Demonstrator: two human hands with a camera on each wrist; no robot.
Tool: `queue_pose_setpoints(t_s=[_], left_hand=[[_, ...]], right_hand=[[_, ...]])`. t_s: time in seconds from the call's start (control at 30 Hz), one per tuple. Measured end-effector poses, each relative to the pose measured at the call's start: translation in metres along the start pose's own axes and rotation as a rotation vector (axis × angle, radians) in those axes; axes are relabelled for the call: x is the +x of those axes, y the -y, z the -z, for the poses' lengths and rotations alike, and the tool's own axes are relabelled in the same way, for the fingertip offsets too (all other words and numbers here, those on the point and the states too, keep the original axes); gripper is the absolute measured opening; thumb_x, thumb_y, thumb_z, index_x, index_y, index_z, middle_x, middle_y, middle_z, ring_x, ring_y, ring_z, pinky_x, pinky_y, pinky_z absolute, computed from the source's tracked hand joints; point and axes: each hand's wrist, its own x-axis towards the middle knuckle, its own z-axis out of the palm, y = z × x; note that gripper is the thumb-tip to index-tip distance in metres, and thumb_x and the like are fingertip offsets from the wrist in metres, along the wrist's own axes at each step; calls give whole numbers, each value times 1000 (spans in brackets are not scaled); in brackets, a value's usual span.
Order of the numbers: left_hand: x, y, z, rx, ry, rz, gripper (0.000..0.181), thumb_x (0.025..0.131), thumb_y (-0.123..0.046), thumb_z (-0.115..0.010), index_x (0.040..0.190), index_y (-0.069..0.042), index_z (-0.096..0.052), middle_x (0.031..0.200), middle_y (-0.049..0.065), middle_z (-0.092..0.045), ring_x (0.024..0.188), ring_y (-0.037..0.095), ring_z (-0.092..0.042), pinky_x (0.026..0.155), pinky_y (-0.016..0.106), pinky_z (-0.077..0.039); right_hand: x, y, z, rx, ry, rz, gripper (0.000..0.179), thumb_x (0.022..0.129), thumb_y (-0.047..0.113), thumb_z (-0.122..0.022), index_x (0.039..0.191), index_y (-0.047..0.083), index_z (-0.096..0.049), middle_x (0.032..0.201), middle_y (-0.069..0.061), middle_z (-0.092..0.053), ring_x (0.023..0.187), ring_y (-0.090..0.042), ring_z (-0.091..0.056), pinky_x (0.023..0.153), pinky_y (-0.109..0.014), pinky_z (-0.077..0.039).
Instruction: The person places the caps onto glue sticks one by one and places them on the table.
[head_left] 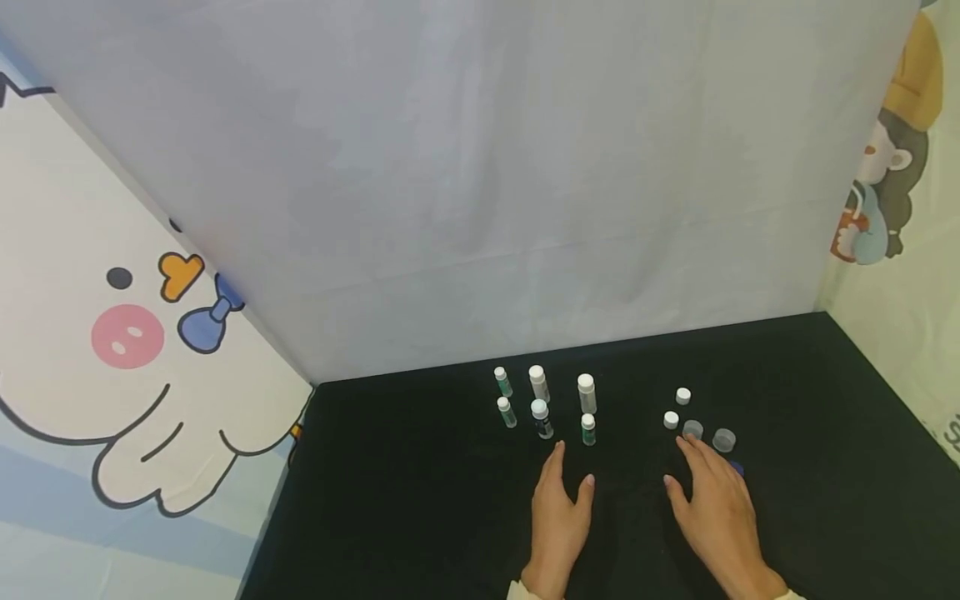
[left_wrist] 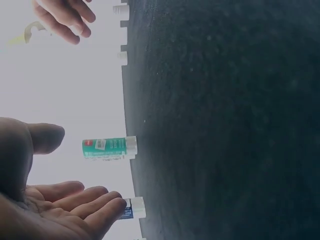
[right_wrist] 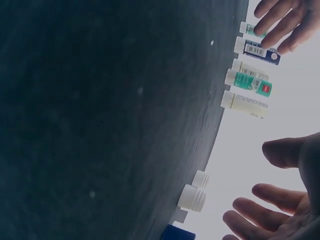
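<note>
My left hand point(head_left: 558, 517) is spread, thumb apart from the fingers, holding nothing. Its fingertips point at the front of several white-capped glue sticks, nearest a dark blue one point(head_left: 542, 419) and a green one point(head_left: 588, 430). In the left wrist view a green glue stick point(left_wrist: 105, 147) shows beyond the thumb. My right hand point(head_left: 716, 508) is likewise spread and holds nothing. Its fingertips overlap a translucent round cap point(head_left: 693, 428); another translucent cap point(head_left: 724, 440) lies beside it. A blue cap point(right_wrist: 177, 233) shows near the fingers in the right wrist view, mostly hidden by the hand in the head view.
Two small white caps point(head_left: 682, 396) lie left of and behind the translucent ones. Farther back stand a pale glue stick point(head_left: 538, 383), another pale one point(head_left: 587, 393) and a green one point(head_left: 503, 382). A black cloth point(head_left: 390, 492) covers the table; a pale curtain point(head_left: 480, 167) hangs behind.
</note>
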Motion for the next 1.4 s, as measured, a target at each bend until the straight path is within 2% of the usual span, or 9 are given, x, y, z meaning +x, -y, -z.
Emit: queue_pose_setpoints(t_s=[0.2, 0.57, 0.97, 1.27, 1.4], left_hand=[[5, -3, -5, 9, -5, 23, 59, 95, -12, -76, 148, 3, -55, 147, 25, -59, 135, 44, -58, 108, 61, -46], [14, -3, -15, 4, -20, 25, 56, 95, -8, -75, 146, 4, -57, 146, 25, -60, 134, 45, -59, 108, 61, -46], [23, -4, -23, 3, -70, -6, 54, 92, -8, -78, 142, 3, -61, 140, 25, -65, 129, 44, -63, 106, 60, -49], [30, -6, -27, 15, -37, 11, 53, 93, -7, -78, 143, 2, -60, 142, 24, -64, 130, 45, -62, 107, 60, -48], [32, -6, -29, 21, -27, 23, 52, 94, -7, -77, 142, 2, -61, 141, 24, -64, 130, 44, -62, 107, 60, -48]], right_hand=[[2, -5, 0, 2, -16, 3, 56, 78, -4, -83, 130, -10, -64, 136, -30, -62, 120, -52, -59, 98, -66, -42], [4, -12, -2, 9, -21, -1, 52, 76, -9, -82, 126, -9, -67, 135, -29, -64, 114, -54, -62, 92, -66, -46], [7, -15, -2, 16, -13, -25, 50, 76, -12, -80, 125, -9, -67, 133, -28, -64, 114, -53, -62, 89, -67, -48], [11, -16, -1, 8, 26, -37, 49, 77, -13, -80, 124, -10, -67, 131, -30, -64, 114, -55, -63, 88, -68, -50], [11, -18, -1, 11, 14, -14, 47, 75, -15, -80, 121, -10, -68, 128, -29, -66, 111, -55, -65, 86, -67, -51]])
